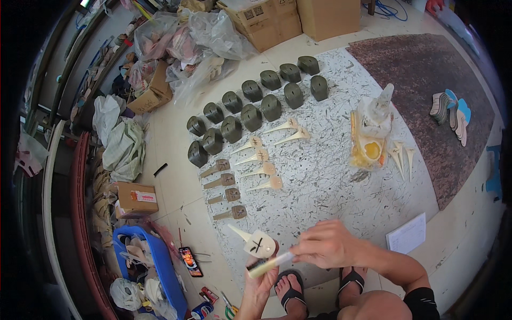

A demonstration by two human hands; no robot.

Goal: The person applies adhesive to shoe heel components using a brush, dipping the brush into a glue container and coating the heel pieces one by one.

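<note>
My left hand (261, 281) is closed around a cream stiletto shoe heel (262, 243), its thin tip pointing up and left. Black crossed strokes mark the wide seat of that heel. In my right hand (326, 245), pinched by the fingers, is a pale-handled brush (276, 261) with dark bristles, blurred by motion. The brush end overlaps the lower edge of the heel and my left fingers; whether it touches them I cannot tell. Beyond my hands lie several cream stiletto heels (262, 155) and a column of shorter brown heels (230, 195).
Two rows of dark green block heels (252, 117) stand on the spotted white sheet (330, 181). To the right are a glue-smeared container (372, 148), more cream heels (398, 159) and insoles (457, 120) on a brown mat. A blue bin (152, 261) and a phone (190, 261) are at left.
</note>
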